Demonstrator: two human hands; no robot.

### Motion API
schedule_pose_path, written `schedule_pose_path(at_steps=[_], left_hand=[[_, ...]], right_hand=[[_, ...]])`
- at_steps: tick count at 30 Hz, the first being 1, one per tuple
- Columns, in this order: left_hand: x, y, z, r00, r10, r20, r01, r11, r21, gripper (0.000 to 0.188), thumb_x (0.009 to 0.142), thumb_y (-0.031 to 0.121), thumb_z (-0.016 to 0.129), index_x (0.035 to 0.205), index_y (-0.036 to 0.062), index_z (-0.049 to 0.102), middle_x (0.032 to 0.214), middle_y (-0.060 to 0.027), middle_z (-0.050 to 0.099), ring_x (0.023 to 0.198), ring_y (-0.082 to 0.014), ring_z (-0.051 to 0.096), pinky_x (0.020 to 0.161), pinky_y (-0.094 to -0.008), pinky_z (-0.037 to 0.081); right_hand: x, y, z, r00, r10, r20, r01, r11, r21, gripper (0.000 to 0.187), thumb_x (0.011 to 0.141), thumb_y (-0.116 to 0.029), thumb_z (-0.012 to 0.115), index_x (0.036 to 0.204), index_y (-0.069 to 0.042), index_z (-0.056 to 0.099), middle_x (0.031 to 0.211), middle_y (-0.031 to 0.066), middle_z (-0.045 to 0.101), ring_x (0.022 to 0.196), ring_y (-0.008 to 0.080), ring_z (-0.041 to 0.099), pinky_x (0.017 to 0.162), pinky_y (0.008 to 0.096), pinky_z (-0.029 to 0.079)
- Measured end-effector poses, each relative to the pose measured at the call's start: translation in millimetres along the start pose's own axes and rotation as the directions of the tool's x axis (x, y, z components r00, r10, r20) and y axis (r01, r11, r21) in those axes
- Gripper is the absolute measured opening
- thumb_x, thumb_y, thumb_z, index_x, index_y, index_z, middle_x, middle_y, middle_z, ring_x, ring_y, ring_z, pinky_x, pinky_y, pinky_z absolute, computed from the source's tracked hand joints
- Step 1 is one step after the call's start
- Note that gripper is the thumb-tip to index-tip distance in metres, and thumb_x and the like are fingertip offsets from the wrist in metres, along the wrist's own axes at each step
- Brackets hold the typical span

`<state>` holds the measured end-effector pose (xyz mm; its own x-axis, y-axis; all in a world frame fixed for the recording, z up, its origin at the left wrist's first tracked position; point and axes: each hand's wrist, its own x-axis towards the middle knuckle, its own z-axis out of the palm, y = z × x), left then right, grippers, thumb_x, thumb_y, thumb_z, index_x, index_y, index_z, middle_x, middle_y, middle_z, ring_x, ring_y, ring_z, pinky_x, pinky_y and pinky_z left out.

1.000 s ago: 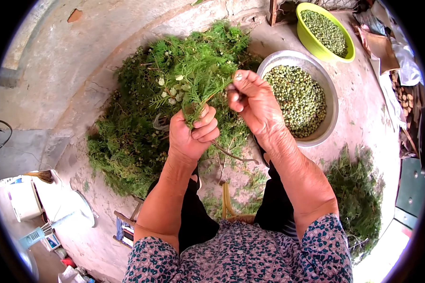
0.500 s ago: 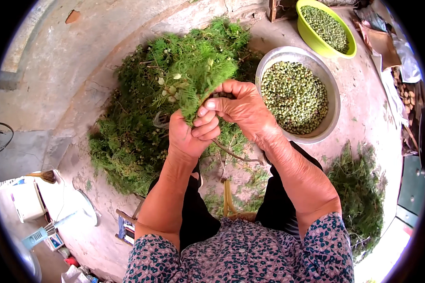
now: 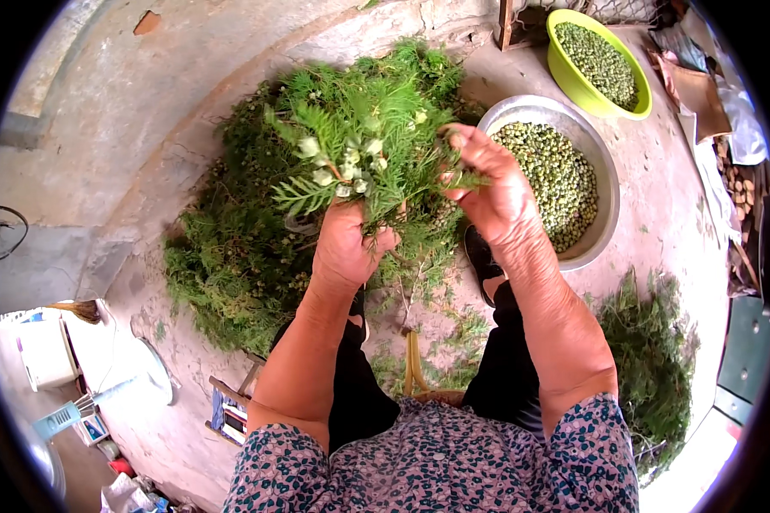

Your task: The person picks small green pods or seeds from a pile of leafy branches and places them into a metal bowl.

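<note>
Leafy sprig (image 3: 387, 178) up in your left hand (image 3: 348, 244)!

That left grip is closed around its base, pale green cones (image 3: 352, 157) showing, over the heap of branches (image 3: 231, 265). Your right hand (image 3: 498, 188) curls at the sprig's edge, near the metal basin (image 3: 608, 184) of green berries (image 3: 560, 184); whether it's pinching anything, I can't tell.

Half a second ago the person's right hand (image 3: 500, 192) met the left hand (image 3: 346, 244) at the sprig (image 3: 389, 128); now it has drawn away to the right, foliage at its fingers. The sprig has swung round, its pale cones (image 3: 351, 162) spread above the left hand. A dark shoe (image 3: 481, 261) has come into fuller view.
</note>
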<state>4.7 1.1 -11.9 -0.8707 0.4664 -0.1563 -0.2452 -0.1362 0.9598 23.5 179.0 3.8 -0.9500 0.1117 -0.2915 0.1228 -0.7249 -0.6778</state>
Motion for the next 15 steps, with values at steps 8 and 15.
schedule_pose_path(at_steps=[8, 15], left_hand=[[11.0, -24.6, -23.0, 0.994, -0.082, -0.076, 0.068, 0.981, -0.18, 0.007, 0.076, 0.001, 0.057, 0.081, -0.0036, 0.059, 0.075, -0.008, 0.062, 0.044, -0.0065, 0.043, 0.042, -0.0211, 0.034], [8.0, 4.4, 14.4, 0.974, -0.177, -0.145, 0.15, 0.972, -0.178, 0.012, 0.07, 0.0, 0.063, 0.08, 0.0062, 0.061, 0.065, 0.0035, 0.058, 0.049, -0.0018, 0.046, 0.038, -0.0177, 0.025]], right_hand=[[1.0, -27.0, -9.2, 0.979, -0.18, 0.099, 0.185, 0.982, -0.035, 0.017, 0.081, -0.021, 0.061, 0.078, -0.005, 0.059, 0.067, 0.0041, 0.057, 0.05, 0.0096, 0.049, 0.041, 0.0192, 0.034], [-9.5, 6.9, 19.6, 0.984, -0.156, 0.088, 0.179, 0.872, -0.456, 0.01, 0.077, -0.003, 0.063, 0.087, -0.003, 0.063, 0.068, 0.0007, 0.06, 0.053, 0.0047, 0.051, 0.046, 0.0173, 0.039]])
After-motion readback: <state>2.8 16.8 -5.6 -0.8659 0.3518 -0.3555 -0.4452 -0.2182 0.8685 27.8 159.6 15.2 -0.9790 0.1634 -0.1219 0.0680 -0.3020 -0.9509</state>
